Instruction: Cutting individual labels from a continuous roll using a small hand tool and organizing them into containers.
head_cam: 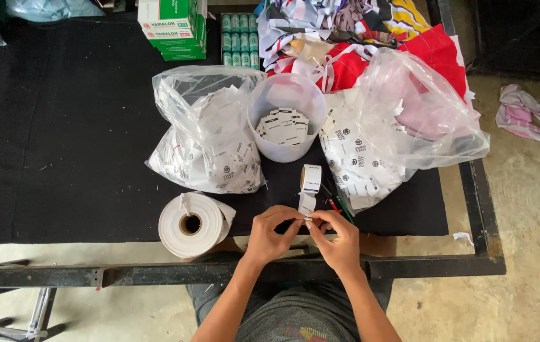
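Observation:
My left hand [271,233] and my right hand [338,238] meet at the table's front edge, fingertips pinching the loose end of a white label strip [307,204]. The strip runs up to a small label roll [311,178] standing on the black cloth just beyond my hands. A translucent white tub [286,126] with several cut labels inside stands behind the roll. A big white paper roll [192,223] lies left of my left hand.
Two clear plastic bags of white labels flank the tub, one on the left [210,136], one on the right [389,136]. Red and patterned fabric [371,38], green boxes [175,26] and small green cans [239,39] sit at the back. The black metal table frame [156,273] runs along the front.

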